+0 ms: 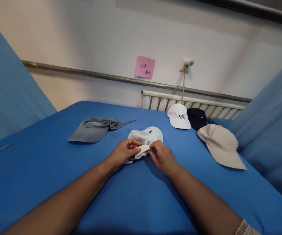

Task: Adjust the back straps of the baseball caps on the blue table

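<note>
A pale, whitish baseball cap (142, 134) with a small dark emblem lies crumpled at the middle of the blue surface, its brim pointing away to the right. My left hand (126, 150) pinches the cap's white band between thumb and fingers on the left side. On the band's right end, the fingers of my right hand (162, 155) are closed in a pinch. Both hands partly cover the near edge of the cap, so any fastening there is hard to make out.
A grey cap (92, 132) lies to the left. At the right are a white cap with letters (179, 115), a dark navy cap (196, 118) and a beige cap (220, 143). The blue-covered table (57, 163) meets a wall with a radiator (162, 101). Blue curtains (273, 124) hang at both sides.
</note>
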